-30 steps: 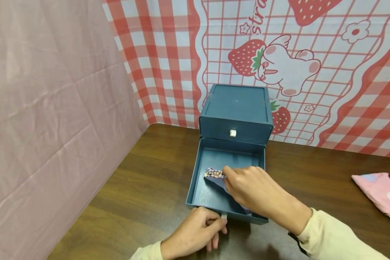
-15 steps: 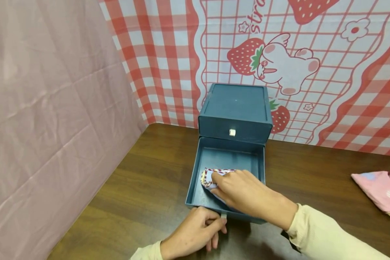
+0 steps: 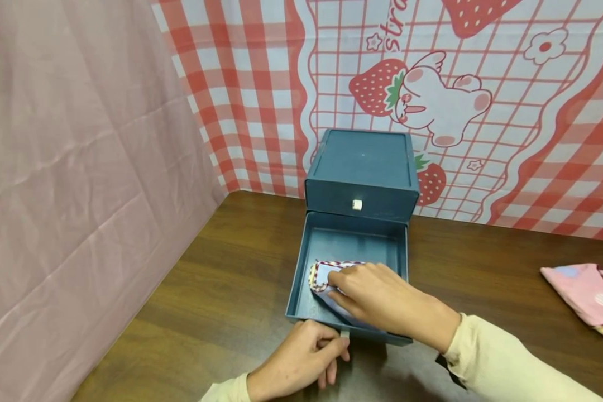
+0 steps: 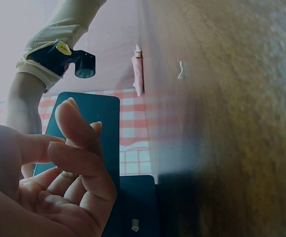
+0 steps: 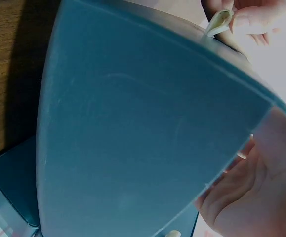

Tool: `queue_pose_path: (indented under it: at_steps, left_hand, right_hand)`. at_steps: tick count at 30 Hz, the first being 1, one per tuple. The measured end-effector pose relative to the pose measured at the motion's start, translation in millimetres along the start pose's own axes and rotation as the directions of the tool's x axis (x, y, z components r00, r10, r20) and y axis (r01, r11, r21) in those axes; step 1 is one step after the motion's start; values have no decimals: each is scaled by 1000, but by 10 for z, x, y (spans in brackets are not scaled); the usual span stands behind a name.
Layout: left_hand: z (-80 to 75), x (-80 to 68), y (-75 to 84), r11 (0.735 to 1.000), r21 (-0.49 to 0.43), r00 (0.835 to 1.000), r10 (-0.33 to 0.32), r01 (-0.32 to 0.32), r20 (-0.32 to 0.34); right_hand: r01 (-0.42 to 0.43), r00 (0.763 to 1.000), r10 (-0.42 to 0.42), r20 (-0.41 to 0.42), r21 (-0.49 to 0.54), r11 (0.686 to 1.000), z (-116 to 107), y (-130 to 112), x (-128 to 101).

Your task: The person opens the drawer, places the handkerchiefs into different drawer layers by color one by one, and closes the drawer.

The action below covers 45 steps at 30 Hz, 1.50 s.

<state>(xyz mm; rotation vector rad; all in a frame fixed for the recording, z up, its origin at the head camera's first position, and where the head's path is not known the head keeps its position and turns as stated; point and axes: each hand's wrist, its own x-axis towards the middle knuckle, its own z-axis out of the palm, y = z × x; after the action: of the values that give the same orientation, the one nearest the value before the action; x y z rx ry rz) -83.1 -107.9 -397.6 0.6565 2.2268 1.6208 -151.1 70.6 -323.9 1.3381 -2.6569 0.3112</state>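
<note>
Turned since a second ago, a folded cloth (image 3: 324, 274) shows its pale-blue, stripe-edged end inside the pulled-out drawer (image 3: 354, 241), right hand (image 3: 384, 297) pinching it, left hand (image 3: 304, 354) with fingers curled about the pull tab (image 3: 345, 334). Likely light, soft and unbreakable, it should grip best at the thick fold. That end points left; the long axis slants near-right, partly hidden.

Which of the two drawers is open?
The lower drawer: it is pulled out, with the right hand on the blue cloth in it. The upper drawer is shut.
</note>
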Motion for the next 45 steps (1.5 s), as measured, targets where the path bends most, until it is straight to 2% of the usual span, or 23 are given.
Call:
queue_pose_path:
  at_steps: [4,11,18,25,31,45]
  left_hand:
    - [-5,-2,4,1000,-7,1000,-5,5,4]
    - [-5,1,-9,1000,-1,1000,10,-10,-3]
    - [-11,5,-18,1000,1,1000,8,-8,7]
    - [-4,5,-12,1000,-5,1000,0,0,1]
    - [9,-3,-13,1000,1,1000,1,-1,-4]
    - [22,3,-17,1000,-10,1000,1,-1,-3]
  right_hand:
    - [6,1000,-6,-6,-8,1000,40,18,49]
    - [5,994,-16,106,98,995,58,22,90]
    - [-2,986,-31,167,193,981,68,49,42]
    - [31,976,-59,209,137,990,23,77,-95]
    - [-6,968,-23,248,116,993,-29,119,-181]
    - [-25,972,8,234,70,997,-19,253,-171]
